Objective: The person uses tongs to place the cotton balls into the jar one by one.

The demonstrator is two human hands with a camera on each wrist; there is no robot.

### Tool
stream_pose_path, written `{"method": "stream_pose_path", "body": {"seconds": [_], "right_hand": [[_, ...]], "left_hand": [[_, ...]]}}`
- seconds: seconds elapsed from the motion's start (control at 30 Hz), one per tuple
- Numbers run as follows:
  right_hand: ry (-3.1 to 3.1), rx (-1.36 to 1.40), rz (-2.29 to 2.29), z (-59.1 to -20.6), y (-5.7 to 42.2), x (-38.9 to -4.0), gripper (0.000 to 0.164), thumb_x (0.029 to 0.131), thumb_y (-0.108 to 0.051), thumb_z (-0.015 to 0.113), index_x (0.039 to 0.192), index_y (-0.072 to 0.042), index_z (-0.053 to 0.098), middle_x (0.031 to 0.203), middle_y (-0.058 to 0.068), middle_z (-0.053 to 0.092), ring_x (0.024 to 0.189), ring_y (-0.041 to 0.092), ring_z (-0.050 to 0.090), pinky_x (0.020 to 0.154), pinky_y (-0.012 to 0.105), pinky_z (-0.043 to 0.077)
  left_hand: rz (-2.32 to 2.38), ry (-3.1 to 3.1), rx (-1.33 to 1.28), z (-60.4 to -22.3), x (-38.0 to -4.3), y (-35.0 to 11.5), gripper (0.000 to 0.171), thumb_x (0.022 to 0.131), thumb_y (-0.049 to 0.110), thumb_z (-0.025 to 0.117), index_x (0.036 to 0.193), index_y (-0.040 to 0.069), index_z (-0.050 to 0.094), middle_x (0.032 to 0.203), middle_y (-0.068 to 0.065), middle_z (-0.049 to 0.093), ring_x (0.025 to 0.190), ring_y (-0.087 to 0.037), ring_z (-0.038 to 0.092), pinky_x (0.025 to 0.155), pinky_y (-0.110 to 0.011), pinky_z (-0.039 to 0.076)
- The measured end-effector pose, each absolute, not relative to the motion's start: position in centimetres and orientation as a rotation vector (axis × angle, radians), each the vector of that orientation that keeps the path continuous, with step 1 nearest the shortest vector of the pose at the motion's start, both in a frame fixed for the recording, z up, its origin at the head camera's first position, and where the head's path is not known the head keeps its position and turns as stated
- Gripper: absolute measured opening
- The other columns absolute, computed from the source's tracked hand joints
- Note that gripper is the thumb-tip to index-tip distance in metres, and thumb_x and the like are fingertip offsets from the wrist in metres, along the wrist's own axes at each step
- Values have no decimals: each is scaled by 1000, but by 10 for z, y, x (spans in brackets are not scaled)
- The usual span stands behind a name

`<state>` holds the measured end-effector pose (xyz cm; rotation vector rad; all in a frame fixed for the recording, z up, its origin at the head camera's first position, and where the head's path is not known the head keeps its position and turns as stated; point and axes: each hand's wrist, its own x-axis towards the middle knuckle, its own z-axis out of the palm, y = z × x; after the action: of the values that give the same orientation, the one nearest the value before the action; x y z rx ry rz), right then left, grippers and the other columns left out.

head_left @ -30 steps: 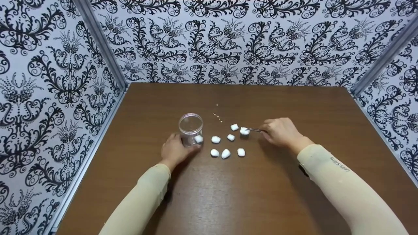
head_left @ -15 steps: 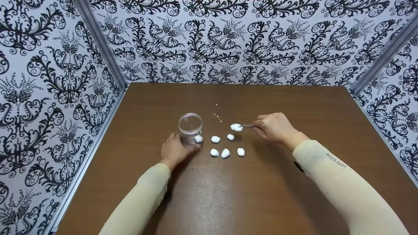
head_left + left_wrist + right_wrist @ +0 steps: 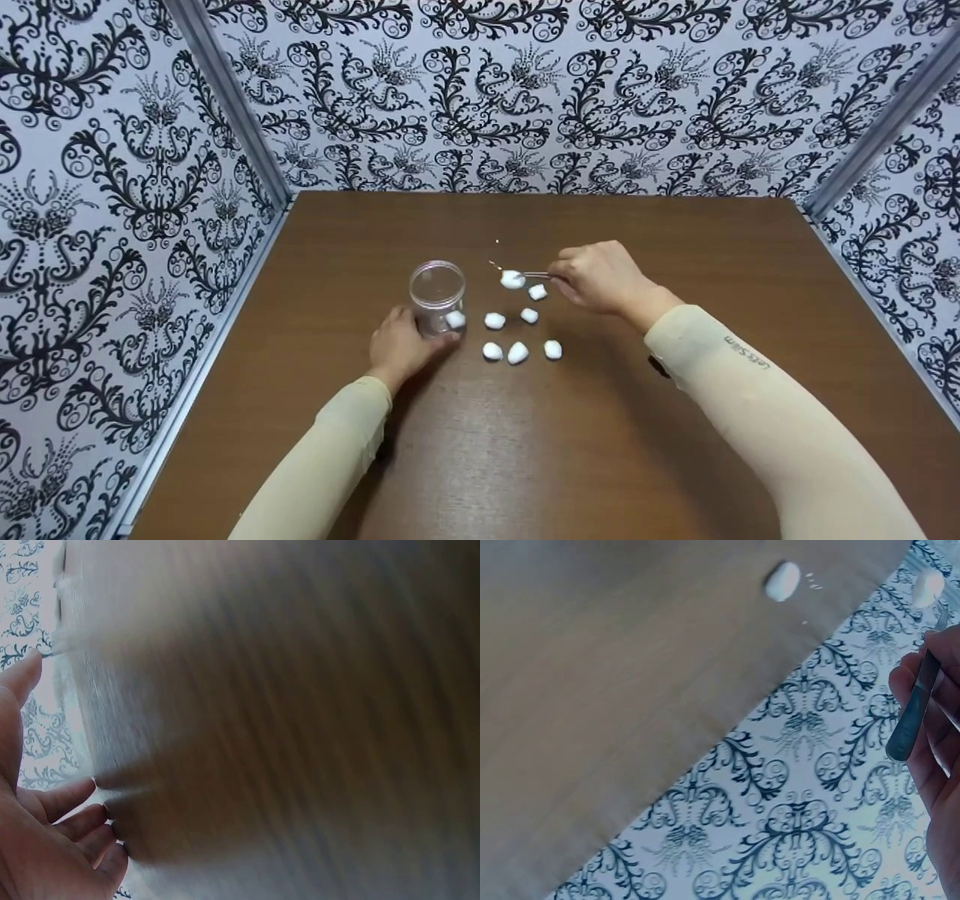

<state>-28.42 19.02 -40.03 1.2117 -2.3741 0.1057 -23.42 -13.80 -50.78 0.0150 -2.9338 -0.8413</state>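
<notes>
My left hand (image 3: 401, 345) holds the lower side of a clear plastic jar (image 3: 438, 302), thumb in front and fingers behind. A white piece like a cotton ball (image 3: 455, 319) shows through the jar's wall. My right hand (image 3: 600, 277) grips a slim metal fork (image 3: 536, 275), its broad handle (image 3: 913, 716) plain in the right wrist view. At the fork's tip hangs another cotton ball (image 3: 928, 588), to the right of the jar. In the left wrist view the left hand's fingers (image 3: 82, 823) are curled, and the jar is hard to make out.
Several more white cotton balls (image 3: 518, 353) lie loosely on the brown table (image 3: 480, 442), right of the jar. Small pale crumbs (image 3: 493, 265) lie behind them. Patterned walls (image 3: 525, 90) stand at the back and sides.
My right hand has moved left and slightly away from me, carrying the fork and its cotton ball past another piece towards the jar. The left hand and the jar stay put.
</notes>
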Motion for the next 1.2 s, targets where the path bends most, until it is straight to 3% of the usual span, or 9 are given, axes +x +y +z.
{"method": "stream_pose_path", "body": {"seconds": [0.5, 0.83, 1.2], "right_hand": [[-2269, 1231, 124, -380, 137, -286, 8, 87, -19, 69, 87, -14, 75, 74, -2, 61, 54, 19, 58, 44, 39, 45], [-2291, 1255, 122, -387, 104, -284, 10, 90, -21, 68, 90, -16, 77, 80, -3, 66, 60, 18, 63, 49, 38, 49], [-2287, 1297, 121, -399, 99, -284, 8, 88, -19, 68, 86, -15, 75, 76, -3, 63, 57, 18, 61, 48, 39, 47]], "left_hand": [[-845, -2932, 15, -508, -232, -142, 90, 72, 66, 77, 130, 0, 60, 126, -14, 59, 119, -34, 54, 97, -55, 40], [-859, -2918, 17, -510, -234, -141, 86, 71, 66, 78, 127, 3, 62, 121, -13, 60, 113, -34, 57, 95, -55, 42], [-839, -2907, 4, -508, -234, -139, 86, 71, 67, 77, 125, 3, 63, 121, -13, 61, 113, -35, 58, 94, -54, 43]]}}
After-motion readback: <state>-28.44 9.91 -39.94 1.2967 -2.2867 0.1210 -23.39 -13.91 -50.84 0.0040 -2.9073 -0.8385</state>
